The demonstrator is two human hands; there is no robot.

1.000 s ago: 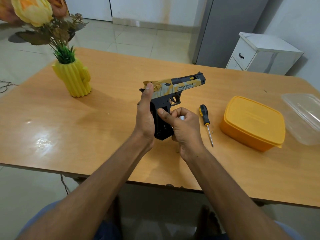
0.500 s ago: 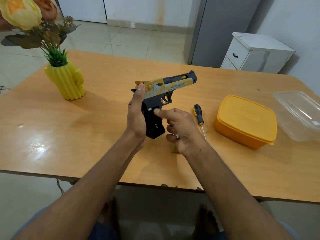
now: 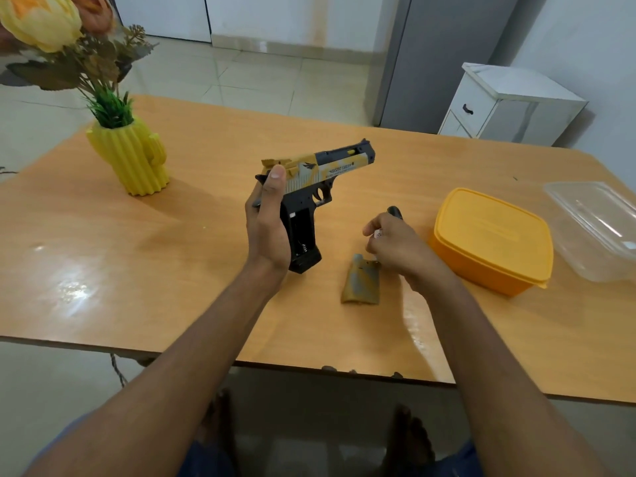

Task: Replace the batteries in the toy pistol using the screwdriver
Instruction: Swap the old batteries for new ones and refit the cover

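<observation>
Grip cover (image 3: 361, 280) now off and flat on desk (image 3: 172, 270), just by right hand (image 3: 399, 249); was on pistol half a second ago. Right hand pulled back from grip toward screwdriver (image 3: 394, 212), only its black handle end showing past the knuckles.

Toy pistol (image 3: 309, 197) held upright above desk, left hand (image 3: 266, 225) wrapped round the back of the grip, thumb up by the slide. Battery bay open, looks empty, spring visible at bottom. Right hand curled, something small and white pinched at the fingertips; probably a battery, can't tell for sure.

Step in hand, as judged: load cells. Keep bay facing up and steady, flat end against spring, check polarity, then refit cover and screw. Screw not visible, easy to lose.

Desk: orange-brown wood, glossy, glare patches. Orange lidded box (image 3: 488, 242) at right, clear tub (image 3: 599, 232) beyond it, yellow cactus vase (image 3: 132, 160) with flowers at left. Room: pale tiled floor, grey cabinet, small white drawer unit (image 3: 499, 105).
</observation>
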